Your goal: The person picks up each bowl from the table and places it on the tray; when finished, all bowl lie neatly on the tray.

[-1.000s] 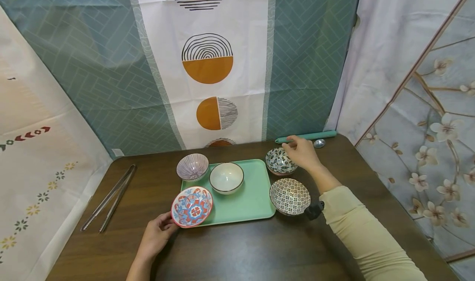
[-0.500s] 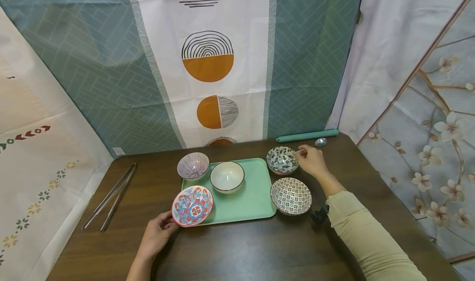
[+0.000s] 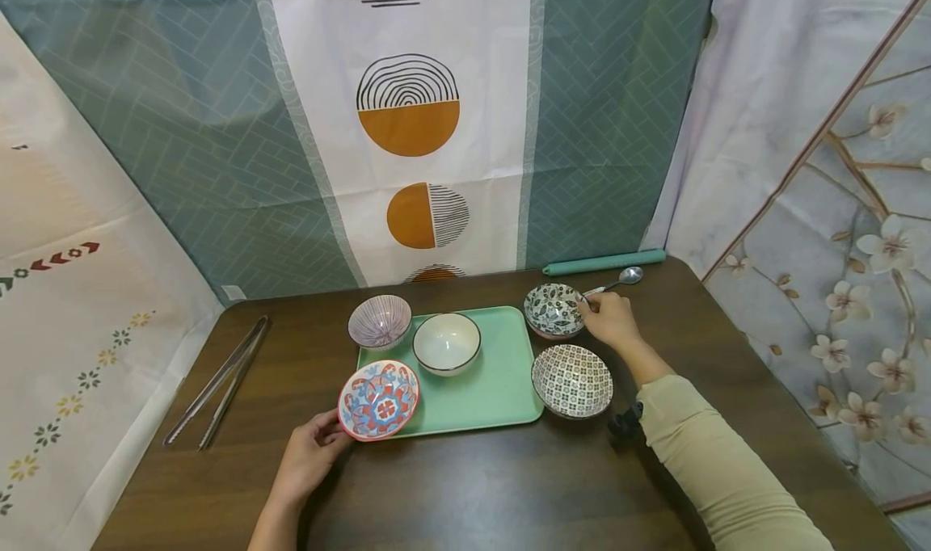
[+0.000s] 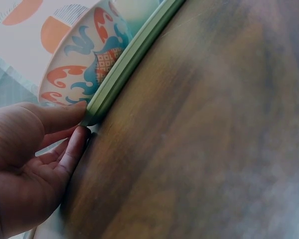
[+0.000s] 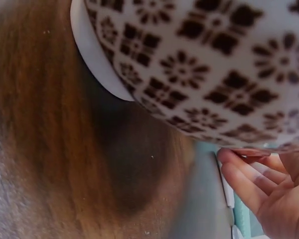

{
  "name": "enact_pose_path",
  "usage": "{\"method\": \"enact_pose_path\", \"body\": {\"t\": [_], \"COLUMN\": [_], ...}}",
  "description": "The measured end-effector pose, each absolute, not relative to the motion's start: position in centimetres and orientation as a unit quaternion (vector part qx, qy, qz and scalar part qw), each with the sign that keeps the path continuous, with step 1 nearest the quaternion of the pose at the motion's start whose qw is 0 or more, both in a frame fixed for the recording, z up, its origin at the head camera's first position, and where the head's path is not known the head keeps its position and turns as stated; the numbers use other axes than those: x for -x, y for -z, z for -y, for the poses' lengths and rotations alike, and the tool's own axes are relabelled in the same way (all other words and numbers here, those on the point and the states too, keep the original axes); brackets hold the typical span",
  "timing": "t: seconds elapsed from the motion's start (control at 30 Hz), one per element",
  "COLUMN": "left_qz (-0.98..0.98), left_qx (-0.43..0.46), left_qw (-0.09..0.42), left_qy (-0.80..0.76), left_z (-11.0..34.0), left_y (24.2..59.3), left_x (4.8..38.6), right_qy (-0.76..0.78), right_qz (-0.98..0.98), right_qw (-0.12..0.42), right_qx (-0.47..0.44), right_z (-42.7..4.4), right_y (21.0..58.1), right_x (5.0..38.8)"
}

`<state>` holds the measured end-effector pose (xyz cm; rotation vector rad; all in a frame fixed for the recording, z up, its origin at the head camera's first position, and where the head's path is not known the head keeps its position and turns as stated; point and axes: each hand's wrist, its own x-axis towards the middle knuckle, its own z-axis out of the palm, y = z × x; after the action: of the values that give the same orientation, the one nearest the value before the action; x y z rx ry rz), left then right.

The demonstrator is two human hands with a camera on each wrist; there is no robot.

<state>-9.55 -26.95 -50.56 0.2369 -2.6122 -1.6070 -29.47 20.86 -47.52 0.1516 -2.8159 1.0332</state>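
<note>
In the left wrist view, my left hand (image 4: 32, 159) pinches the corner of the green tray (image 4: 120, 74) between thumb and fingers. Right by that hand, a bowl with a red and blue pattern (image 3: 378, 400) sits on the tray's near left corner. My right hand (image 3: 609, 318) holds the right rim of a leaf-patterned bowl (image 3: 553, 310) beyond the tray's right edge; its thumb is hidden in the right wrist view. Nearer the wrist stands a brown-patterned bowl (image 3: 572, 381), which fills much of the right wrist view. A white bowl (image 3: 446, 343) rests on the tray.
A purple-striped bowl (image 3: 380, 322) stands at the tray's far left corner. Metal tongs (image 3: 218, 381) lie on the table (image 3: 465, 494) at the left. At the back right are a spoon (image 3: 629, 275) and a teal stick (image 3: 604, 262).
My right hand has come down from above the leaf-patterned bowl onto its right rim, uncovering the teal stick and more of the spoon. The left hand stays at the tray corner.
</note>
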Motion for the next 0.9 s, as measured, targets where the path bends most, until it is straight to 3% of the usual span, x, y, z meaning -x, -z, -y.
{"method": "enact_pose_path", "body": {"t": [0.17, 0.4, 0.7, 0.9], "left_qz": [0.849, 0.848, 0.849, 0.853], "left_qx": [-0.081, -0.084, -0.086, -0.082], "left_qw": [0.029, 0.023, 0.022, 0.025], "left_qy": [0.521, 0.522, 0.520, 0.516], "left_z": [26.9, 26.9, 26.9, 26.9], "left_y": [50.5, 50.4, 50.4, 50.3], "left_x": [9.7, 9.7, 9.6, 9.5], "right_qy": [-0.341, -0.398, -0.414, -0.429], "right_qz": [0.936, 0.916, 0.907, 0.900], "right_qw": [0.079, 0.051, 0.067, 0.050], "right_qx": [-0.040, -0.022, -0.038, -0.050], "right_z": [-20.9, -20.9, -19.9, -18.3], "right_y": [47.7, 47.0, 44.0, 42.4], "right_x": [29.4, 29.2, 29.7, 30.0]}}
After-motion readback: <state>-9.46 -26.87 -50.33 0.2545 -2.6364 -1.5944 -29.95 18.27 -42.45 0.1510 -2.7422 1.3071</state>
